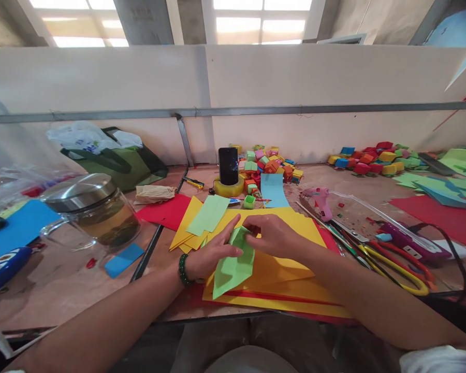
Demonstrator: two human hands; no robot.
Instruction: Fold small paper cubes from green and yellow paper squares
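Observation:
A creased sheet of light green paper (235, 272) is held up at a slant above a stack of yellow paper (283, 272). My left hand (213, 251), with a dark green bead bracelet at the wrist, grips its left side; the thumb lies across the front and the fingers stretch up along the edge. Bent fingers of my right hand (270, 235) pinch the sheet near its top right; their tips are partly hidden. Just beyond the hands stands a small green paper box (249, 201). Another light green paper piece (208, 215) rests to the left on yellow sheets.
A phone (229, 167) stands upright on a tape roll (229, 187) before piled coloured paper cubes (272, 166). At left are a glass teapot (97, 212) and a green bag (120, 163). Scissors (396, 269), a pink glue gun (321, 202) and a purple device (411, 243) lie right.

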